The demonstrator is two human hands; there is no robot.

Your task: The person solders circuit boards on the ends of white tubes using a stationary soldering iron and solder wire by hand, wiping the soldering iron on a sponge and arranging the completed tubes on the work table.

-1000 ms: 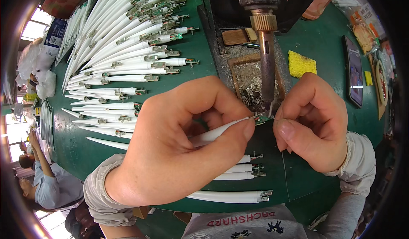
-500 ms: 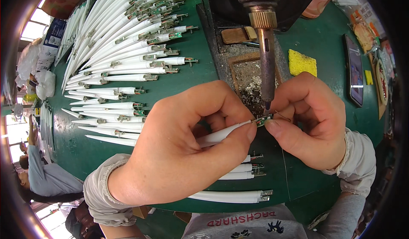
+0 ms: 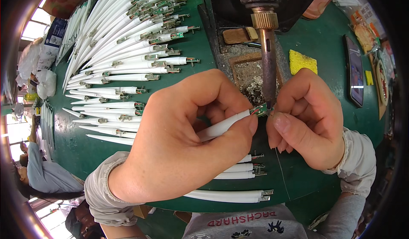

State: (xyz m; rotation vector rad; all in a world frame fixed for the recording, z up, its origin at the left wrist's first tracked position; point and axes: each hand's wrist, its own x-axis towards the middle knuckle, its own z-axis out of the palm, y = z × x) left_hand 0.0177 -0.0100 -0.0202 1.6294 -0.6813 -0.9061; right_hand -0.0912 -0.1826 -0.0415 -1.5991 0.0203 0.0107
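Observation:
My left hand (image 3: 183, 141) is closed around a white tapered plastic stick (image 3: 223, 126). Out of its end sticks a small green circuit board (image 3: 259, 109) with thin red wires. The board's outer end meets the tip of a soldering iron (image 3: 267, 64), which points straight down from above. Just right of the tip, my right hand (image 3: 309, 122) pinches thumb against fingers. A thin strand of what looks like solder wire (image 3: 281, 171) runs down from below this hand across the table; the bit between the fingertips is mostly hidden.
Many similar white sticks (image 3: 128, 47) with boards fan out at the left; several more (image 3: 232, 195) lie below my hands. Under the iron sits a solder-flecked tray (image 3: 251, 83). A yellow sponge (image 3: 303, 62) and a phone (image 3: 354, 71) lie to the right. Another person (image 3: 49, 173) sits far left.
The white stick has turned in my left hand, so the board's green face now shows, and its end has risen slightly. My right fingers have shifted, and the strand below has moved left.

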